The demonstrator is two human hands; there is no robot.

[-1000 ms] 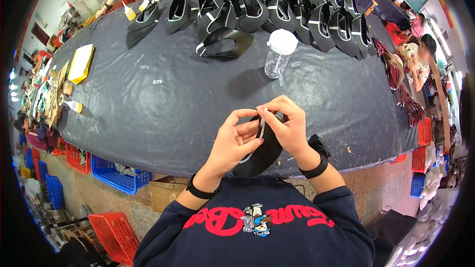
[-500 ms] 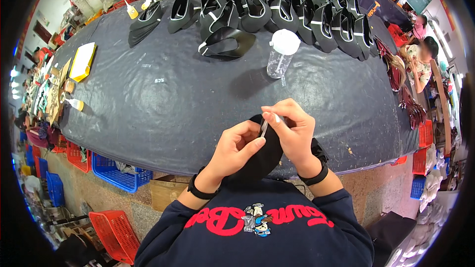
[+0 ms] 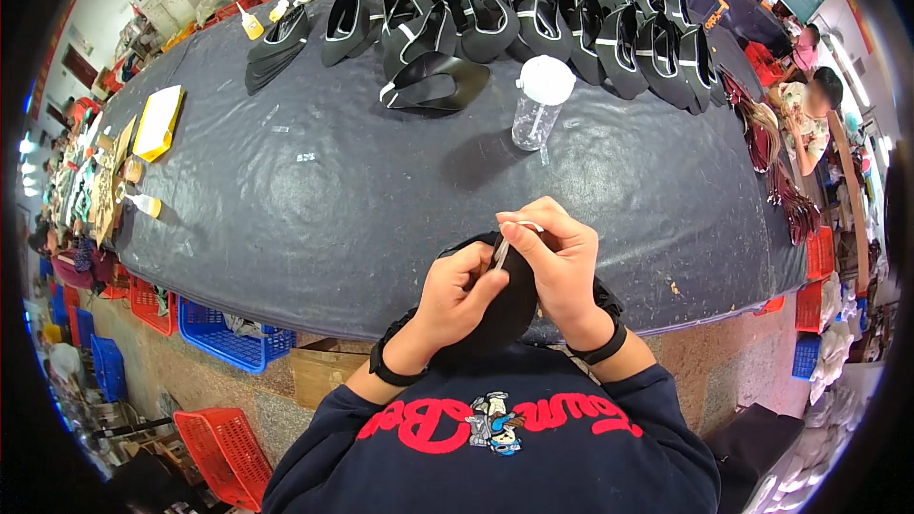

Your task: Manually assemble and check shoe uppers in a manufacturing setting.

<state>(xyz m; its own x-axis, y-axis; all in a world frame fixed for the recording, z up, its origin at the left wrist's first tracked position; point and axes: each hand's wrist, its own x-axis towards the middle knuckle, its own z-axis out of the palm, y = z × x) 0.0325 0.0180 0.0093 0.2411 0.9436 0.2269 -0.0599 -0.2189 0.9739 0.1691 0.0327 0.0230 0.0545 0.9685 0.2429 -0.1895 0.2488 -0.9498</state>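
Close to my body, at the table's near edge, both hands hold a black shoe upper [image 3: 509, 309]. My left hand [image 3: 455, 293] is closed on its edge, thumb and fingers pinching. The fingers of my right hand [image 3: 562, 262] pinch a thin white strip [image 3: 502, 249] at the upper's rim, just right of the left fingertips. Part of the strip is hidden by the fingers. Several more black shoe uppers [image 3: 486, 29] with white-edged openings stand in a cluster along the table's far side. One upper [image 3: 433, 86] lies on its side in front of them.
A clear plastic cup with a white lid [image 3: 546, 84] stands on the black-covered table [image 3: 362, 219]. Glue bottles [image 3: 146, 204] and a yellow-and-white packet [image 3: 160, 122] lie left. Dark red straps [image 3: 785, 195] hang at the right edge. Blue [image 3: 233, 335] and red baskets [image 3: 224, 457] sit below; a person [image 3: 809, 119] is at right.
Both hands have shifted slightly left and down with the shoe upper. The right hand has turned a little, and the white strip now shows as a loop above its fingers.
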